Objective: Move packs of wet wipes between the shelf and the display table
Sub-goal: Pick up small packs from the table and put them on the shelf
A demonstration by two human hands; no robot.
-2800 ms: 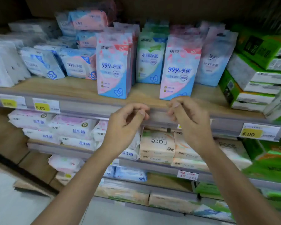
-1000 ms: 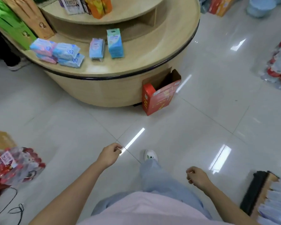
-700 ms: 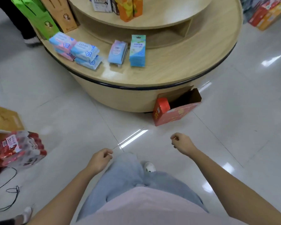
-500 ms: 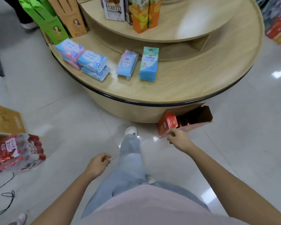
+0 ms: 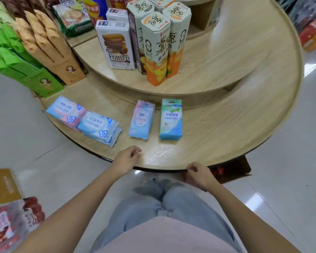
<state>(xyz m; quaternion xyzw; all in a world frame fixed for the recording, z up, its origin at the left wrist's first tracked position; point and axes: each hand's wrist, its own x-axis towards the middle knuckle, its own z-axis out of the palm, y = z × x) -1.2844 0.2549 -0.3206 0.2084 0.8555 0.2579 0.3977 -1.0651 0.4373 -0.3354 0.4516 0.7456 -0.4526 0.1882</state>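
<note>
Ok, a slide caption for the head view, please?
Left hand and right hand, both empty, before wipe packs on display table.

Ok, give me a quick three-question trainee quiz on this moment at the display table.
1. True or false: neither the left hand nor the right hand holds a pack.
2. The green-and-blue pack lies: A) furthest right of the packs B) on the upper tier C) in the left hand.
3. Fill in: the packs lie on the display table's ____ tier.
Key: 1 true; 2 A; 3 lower.
</note>
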